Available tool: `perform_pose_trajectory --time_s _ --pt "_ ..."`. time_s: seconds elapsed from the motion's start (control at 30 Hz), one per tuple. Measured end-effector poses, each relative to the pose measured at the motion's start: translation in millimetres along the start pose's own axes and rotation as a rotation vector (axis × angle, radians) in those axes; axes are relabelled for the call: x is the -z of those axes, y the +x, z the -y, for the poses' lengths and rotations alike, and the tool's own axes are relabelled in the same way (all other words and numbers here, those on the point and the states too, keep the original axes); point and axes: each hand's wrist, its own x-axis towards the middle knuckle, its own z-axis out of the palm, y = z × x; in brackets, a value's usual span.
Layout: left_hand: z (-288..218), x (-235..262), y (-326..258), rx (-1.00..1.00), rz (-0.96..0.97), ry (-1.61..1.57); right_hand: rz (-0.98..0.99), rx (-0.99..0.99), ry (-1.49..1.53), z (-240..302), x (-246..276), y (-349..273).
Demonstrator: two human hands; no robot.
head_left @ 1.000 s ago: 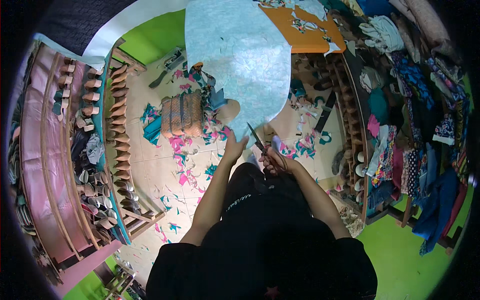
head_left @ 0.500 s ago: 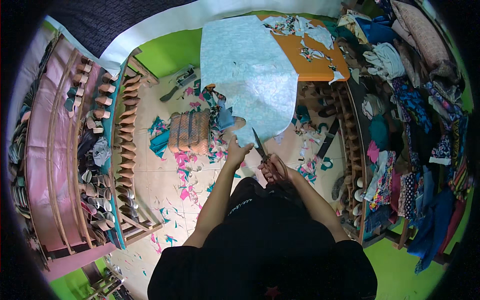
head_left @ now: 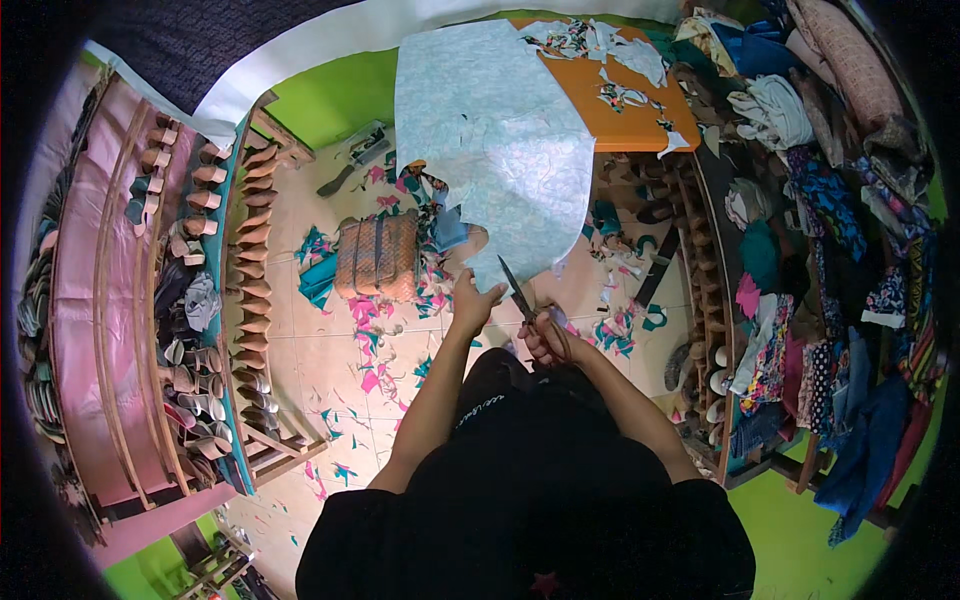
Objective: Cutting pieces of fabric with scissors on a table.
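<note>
A large pale blue patterned cloth [head_left: 490, 130] drapes over the orange table and hangs toward me. At its near corner, my left hand [head_left: 474, 303] pinches the edge between thumb and fingers. My right hand [head_left: 545, 338] is wrapped round the handles of a pair of dark scissors [head_left: 518, 290], just right of the left hand. The scissor blades point up and away from me and lie over the cloth's lower edge. Left of the blades, the cloth has a curved cut-out, with a darker blue scrap [head_left: 451, 228] beside it.
Cloth scraps [head_left: 370, 345] litter the tiled floor. A woven brown bag [head_left: 376, 258] stands at the left of the cloth. Racks of wooden shoe lasts [head_left: 255, 270] line the left. Folded clothes [head_left: 770, 125] pile up along the right. More offcuts lie on the orange table [head_left: 620, 130].
The scissors have shifted slightly left and up, their tip further over the cloth. My left hand keeps its pinch at nearly the same place.
</note>
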Motion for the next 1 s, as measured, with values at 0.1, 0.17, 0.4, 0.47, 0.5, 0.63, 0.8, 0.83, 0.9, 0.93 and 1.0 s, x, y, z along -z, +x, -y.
perform_pose_trajectory --time_s 0.1,0.17,0.4,0.47,0.5,0.63,0.8,0.83,0.9,0.93,1.0 --pt "0.5 -0.4 -1.4 0.024 0.037 0.022 -0.025 0.042 0.004 -6.5 0.1 4.9" --pt "-0.2 -1.5 -2.8 0.008 0.039 0.057 -0.011 0.082 0.039 -12.6 3.4 10.8" --pt "8.3 3.2 -0.3 0.089 0.045 -0.096 -0.072 0.120 -0.048 -19.9 4.1 14.3" --pt "7.1 0.4 -6.6 0.083 0.060 -0.068 -0.051 0.069 0.050 -20.9 4.4 17.3" --pt "6.4 -0.8 -9.4 0.077 0.075 -0.040 -0.054 0.081 0.053 -20.9 4.5 19.4" --pt "-0.8 -1.7 -13.8 0.144 0.054 -0.098 -0.196 0.153 -0.157 -15.9 -11.7 8.0" --pt "-1.1 -5.0 -15.9 0.176 0.062 -0.127 0.054 0.085 0.169 -14.5 -3.5 12.7" --pt "-0.8 -4.9 -16.0 0.176 0.063 -0.127 0.130 0.103 0.249 -12.8 -5.3 12.6" --pt "-0.2 -4.6 -16.3 0.187 0.073 -0.129 0.180 0.087 0.293 -11.9 -4.7 14.4" --pt "2.9 -3.2 -15.3 0.186 0.072 -0.127 0.181 0.090 0.280 -11.3 -5.3 14.3" --pt "9.2 -0.3 -13.1 0.157 0.074 -0.134 0.183 0.092 0.268 -10.5 -6.3 12.8"
